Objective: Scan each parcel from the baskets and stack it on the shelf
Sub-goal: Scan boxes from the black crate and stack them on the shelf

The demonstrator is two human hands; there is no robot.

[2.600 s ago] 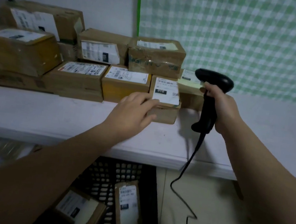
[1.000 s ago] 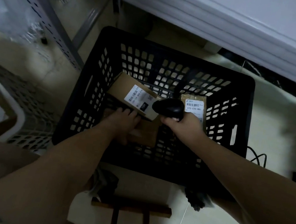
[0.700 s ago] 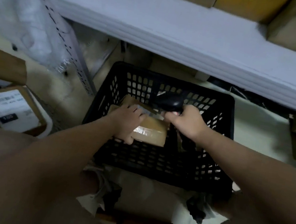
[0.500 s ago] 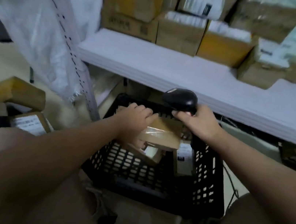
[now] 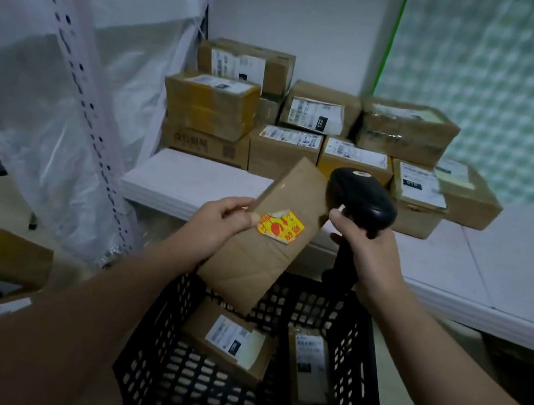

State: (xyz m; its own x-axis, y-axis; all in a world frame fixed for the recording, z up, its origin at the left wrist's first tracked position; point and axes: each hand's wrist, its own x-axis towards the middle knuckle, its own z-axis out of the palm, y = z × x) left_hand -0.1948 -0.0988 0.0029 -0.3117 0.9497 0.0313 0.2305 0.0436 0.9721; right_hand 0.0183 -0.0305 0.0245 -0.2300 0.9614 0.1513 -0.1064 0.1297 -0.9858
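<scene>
The left hand (image 5: 221,223) grips a parcel (image 5: 264,236) above the basket (image 5: 150,344), no barcode showing; the right hand (image 5: 367,252) clasps the scanner (image 5: 361,197) just beside it. Scanning step: the parcel likely needs turning to find its label.

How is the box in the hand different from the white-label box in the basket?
The held box shows a yellow-and-red sticker; the basket box a white label. The held box is tilted midair in the left hand; the basket box lies in the black basket. Both are brown cardboard.
</scene>
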